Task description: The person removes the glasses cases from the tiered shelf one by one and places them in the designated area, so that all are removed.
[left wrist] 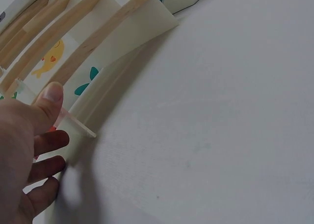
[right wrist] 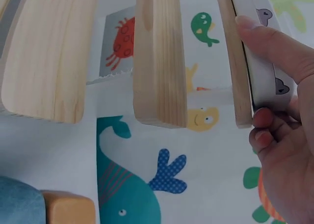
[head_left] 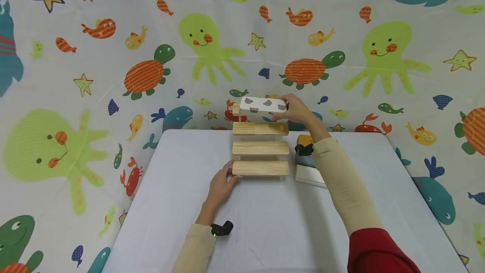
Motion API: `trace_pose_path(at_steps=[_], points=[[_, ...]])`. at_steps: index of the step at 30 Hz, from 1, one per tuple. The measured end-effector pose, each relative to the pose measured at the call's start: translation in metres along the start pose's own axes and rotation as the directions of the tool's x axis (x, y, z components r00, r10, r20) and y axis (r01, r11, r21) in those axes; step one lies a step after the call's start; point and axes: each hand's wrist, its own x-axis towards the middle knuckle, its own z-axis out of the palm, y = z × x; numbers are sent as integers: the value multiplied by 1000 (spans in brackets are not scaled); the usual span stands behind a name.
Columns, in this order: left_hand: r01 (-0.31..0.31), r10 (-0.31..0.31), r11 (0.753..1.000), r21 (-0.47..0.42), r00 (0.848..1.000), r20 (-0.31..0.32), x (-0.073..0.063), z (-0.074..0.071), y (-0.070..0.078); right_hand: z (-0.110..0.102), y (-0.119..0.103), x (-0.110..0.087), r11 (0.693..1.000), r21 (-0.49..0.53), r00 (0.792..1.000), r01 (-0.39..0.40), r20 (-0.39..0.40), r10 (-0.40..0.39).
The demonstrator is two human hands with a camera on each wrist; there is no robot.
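Note:
A four-step wooden display rack (head_left: 260, 148) with clear side supports stands on the white table. On its top step is a white glasses case (head_left: 263, 105) with grey-brown prints. My right hand (head_left: 295, 109) grips the case's right end, thumb on its near side and fingertips around the end, in the right wrist view close against the top plank (right wrist: 239, 82). My left hand (head_left: 221, 186) holds the left end of the bottom step (head_left: 260, 168). The left wrist view shows that thumb (left wrist: 50, 102) on the plank's end, fingers curled beside the clear support (left wrist: 78, 122).
Right of the rack, partly behind my right forearm, lie a yellow case (head_left: 304, 140), a blue case (head_left: 304, 160) and a white case (head_left: 310, 175). Behind the table (head_left: 265, 218) hangs a curtain (head_left: 235, 58) printed with sea animals.

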Motion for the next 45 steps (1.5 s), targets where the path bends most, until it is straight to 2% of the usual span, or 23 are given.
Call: trace_pose_path(at_steps=[7,15,22,30,36,45], points=[[-18,18,1000,-1,1000,22,-6,-11,-8,11,-3,-12,998,2,998,-55,-31,55],[-17,18,1000,-11,999,47,-12,-24,-18,21,-10,-27,998,0,993,-68,-98,67],[-14,14,1000,-3,999,32,-23,-22,-14,16,-17,-35,1000,7,993,6,-121,-5],[-18,18,1000,-1,1000,23,-36,-20,-9,12,-24,-48,1000,13,993,18,-119,-16],[-37,37,999,-5,999,14,-37,-21,-9,11,-27,-52,999,39,991,25,-129,-20],[-18,18,1000,-7,1000,23,-38,-20,-9,5,-35,-62,999,20,985,25,-168,-21]])
